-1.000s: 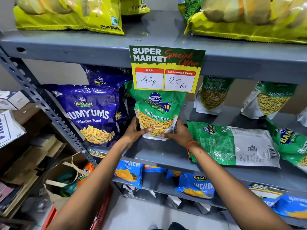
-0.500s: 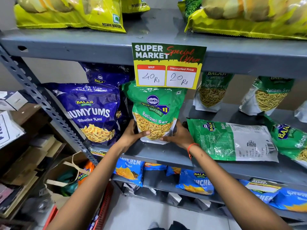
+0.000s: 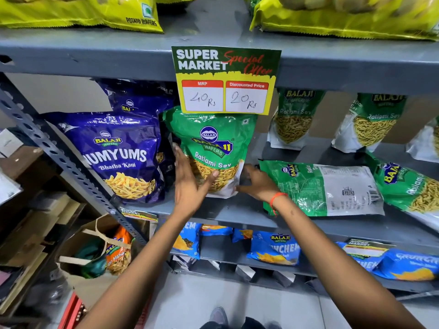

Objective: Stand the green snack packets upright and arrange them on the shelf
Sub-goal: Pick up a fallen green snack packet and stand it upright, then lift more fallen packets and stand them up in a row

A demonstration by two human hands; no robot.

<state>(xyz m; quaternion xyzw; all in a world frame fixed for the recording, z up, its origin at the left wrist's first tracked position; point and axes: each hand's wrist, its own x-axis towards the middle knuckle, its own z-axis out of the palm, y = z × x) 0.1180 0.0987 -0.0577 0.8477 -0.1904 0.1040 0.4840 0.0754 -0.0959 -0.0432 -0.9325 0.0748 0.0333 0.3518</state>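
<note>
A green Ratlami Sev packet (image 3: pixel 211 148) stands upright on the grey middle shelf (image 3: pixel 237 214), just under the price sign. My left hand (image 3: pixel 190 184) grips its lower left side, thumb across the front. My right hand (image 3: pixel 259 184) holds its lower right corner. To the right, a second green packet (image 3: pixel 320 188) lies flat with its back up, touching my right wrist. A third (image 3: pixel 408 184) lies tilted at the far right. Two more green packets (image 3: pixel 294 117) (image 3: pixel 373 119) stand upright at the back of the shelf.
Blue Yumyums packets (image 3: pixel 118 157) stand close to the left of the held packet. The yellow offer sign (image 3: pixel 225 81) hangs from the shelf above and overlaps the packet's top. Yellow wafer bags (image 3: pixel 344 17) lie overhead, and blue packets (image 3: pixel 273 250) lie on the lower shelf. A slanted metal upright (image 3: pixel 59 160) stands at left.
Both hands have nudged the green packet slightly up and back under the sign. My left hand has slid higher along its left side with the fingers spread wider.
</note>
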